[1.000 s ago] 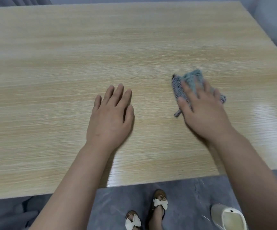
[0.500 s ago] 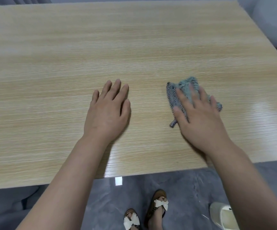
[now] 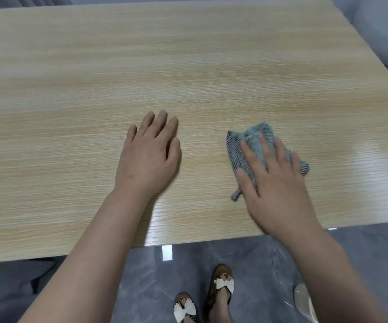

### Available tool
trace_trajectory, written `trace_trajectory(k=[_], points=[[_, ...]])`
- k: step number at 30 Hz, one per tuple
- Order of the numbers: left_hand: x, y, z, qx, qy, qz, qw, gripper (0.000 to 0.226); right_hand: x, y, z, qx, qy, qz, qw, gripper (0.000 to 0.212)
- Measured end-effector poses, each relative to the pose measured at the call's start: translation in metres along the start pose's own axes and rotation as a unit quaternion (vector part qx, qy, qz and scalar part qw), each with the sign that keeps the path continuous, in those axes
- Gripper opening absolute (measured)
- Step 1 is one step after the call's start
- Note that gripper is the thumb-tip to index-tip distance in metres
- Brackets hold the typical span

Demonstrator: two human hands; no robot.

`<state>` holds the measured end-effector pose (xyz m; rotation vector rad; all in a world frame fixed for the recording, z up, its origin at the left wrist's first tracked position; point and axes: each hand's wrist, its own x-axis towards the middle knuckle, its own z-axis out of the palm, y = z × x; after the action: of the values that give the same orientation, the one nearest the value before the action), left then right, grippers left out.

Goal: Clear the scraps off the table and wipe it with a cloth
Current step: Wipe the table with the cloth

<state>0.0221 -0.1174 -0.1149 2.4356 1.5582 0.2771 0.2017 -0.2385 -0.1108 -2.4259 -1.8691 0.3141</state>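
Note:
A crumpled grey-green cloth (image 3: 253, 141) with a striped edge lies on the light wooden table (image 3: 188, 66), right of centre near the front edge. My right hand (image 3: 274, 180) presses flat on it with straight, spread fingers, covering its near half. My left hand (image 3: 148, 157) rests palm down on the bare wood, a hand's width to the left of the cloth, fingers straight and together. No scraps show on the tabletop.
The table's front edge runs just behind my wrists; its right edge slants away at the far right. Below are grey floor tiles, my sandalled feet (image 3: 211, 297) and a pale bin (image 3: 304, 301) at the lower right. A grey chair (image 3: 384, 31) stands beyond the right edge.
My right hand has dragged the cloth toward the table's front edge. My left hand has stayed flat on the wood in about the same place.

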Motion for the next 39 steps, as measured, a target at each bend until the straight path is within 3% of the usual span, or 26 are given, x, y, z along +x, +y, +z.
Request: trace_trajectory(k=[7, 15, 22, 26, 33, 39], points=[[0.0, 0.0, -0.001, 0.009, 0.002, 0.006, 1.0, 0.049, -0.039, -0.041, 0.019, 0.012, 0.017, -0.141, 0.99, 0.051], [0.0, 0.001, 0.001, 0.003, 0.003, 0.001, 1.0, 0.049, -0.032, 0.003, 0.008, 0.009, 0.026, 0.0, 1.0, 0.055], [-0.002, -0.002, -0.003, -0.003, -0.012, 0.011, 1.0, 0.048, -0.06, -0.034, 0.024, 0.02, 0.052, -0.13, 0.99, 0.052], [-0.021, -0.005, -0.007, -0.004, -0.033, 0.006, 0.999, 0.048, -0.051, -0.01, 0.017, 0.019, 0.044, -0.106, 0.993, 0.054], [-0.08, -0.033, -0.018, 0.012, -0.003, -0.054, 0.998, 0.062, -0.047, -0.005, 0.016, 0.005, 0.051, -0.066, 0.996, 0.059], [-0.087, -0.035, -0.013, 0.029, 0.008, -0.091, 0.995, 0.05, -0.044, 0.0, 0.014, 0.002, 0.035, -0.087, 0.996, 0.064]])
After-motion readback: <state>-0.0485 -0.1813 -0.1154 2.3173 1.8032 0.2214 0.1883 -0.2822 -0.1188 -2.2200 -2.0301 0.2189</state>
